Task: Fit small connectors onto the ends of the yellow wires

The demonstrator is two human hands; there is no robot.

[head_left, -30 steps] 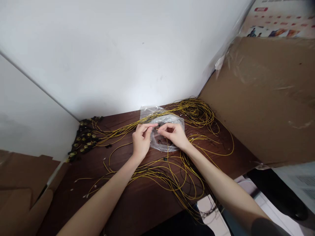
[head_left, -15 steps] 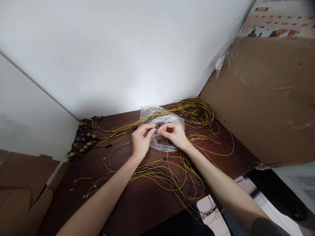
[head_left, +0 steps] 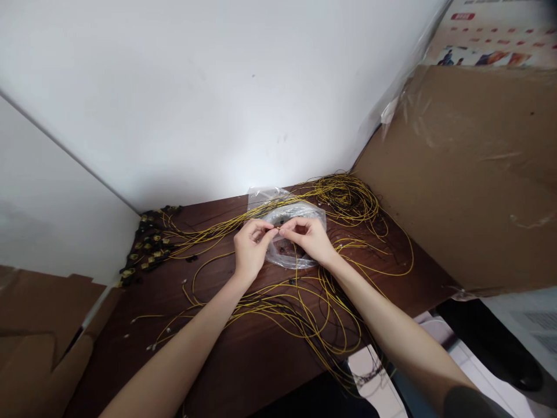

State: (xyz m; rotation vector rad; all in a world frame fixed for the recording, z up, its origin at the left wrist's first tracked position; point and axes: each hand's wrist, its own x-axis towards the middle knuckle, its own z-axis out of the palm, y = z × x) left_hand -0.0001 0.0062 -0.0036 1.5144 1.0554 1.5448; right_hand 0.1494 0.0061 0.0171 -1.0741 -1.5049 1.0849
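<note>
My left hand (head_left: 250, 249) and my right hand (head_left: 311, 239) meet fingertip to fingertip over a clear plastic bag (head_left: 319, 219). Between the thumb and forefinger of the right is the end of a yellow wire (head_left: 296, 264), which hangs down from the fingers toward the table. The left thumb and forefinger are pinched at the same spot; whatever they grip is too small to make out. Dark little pieces show in the bag, partly hidden by my hands. Under my forearms, yellow and black wires (head_left: 256, 307) spread in loose curves, some with small white ends.
Behind the bag, a bundle of yellow wires (head_left: 217, 229) runs from black connectors (head_left: 150, 247) at left to a tangled coil (head_left: 346, 197) at right. A white wall (head_left: 217, 104) stands behind the brown table (head_left: 256, 371). Cardboard (head_left: 470, 174) rises at right, more cardboard (head_left: 39, 325) at left.
My left thumb and fingers have shifted slightly to the right, closer to the right fingertips. The wires and the bag lie as before.
</note>
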